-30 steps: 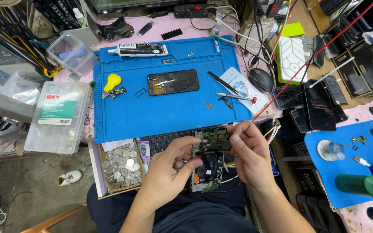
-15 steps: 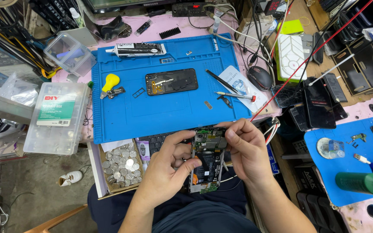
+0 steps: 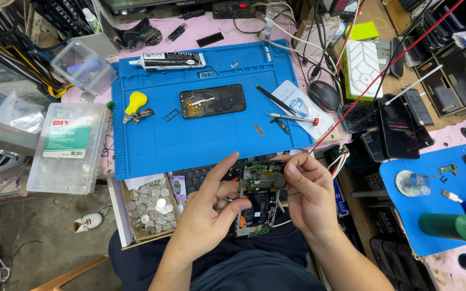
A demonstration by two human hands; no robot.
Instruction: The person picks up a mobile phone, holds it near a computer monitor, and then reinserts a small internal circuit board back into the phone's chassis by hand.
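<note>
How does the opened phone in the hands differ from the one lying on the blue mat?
The opened phone in the hands stands roughly upright, gripped by the left hand and right hand; the phone on the mat lies flat, crosswise and untouched. The held one shows a green circuit board and a black battery; the one on the mat looks mostly dark, with a few small parts. Both are open.

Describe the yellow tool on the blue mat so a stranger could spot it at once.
Start at the large blue mat in the middle of the desk and go to its left edge. The yellow-handled tool lies there, left of the black phone shell; it is the mat's only bright yellow, rounded thing.
</note>
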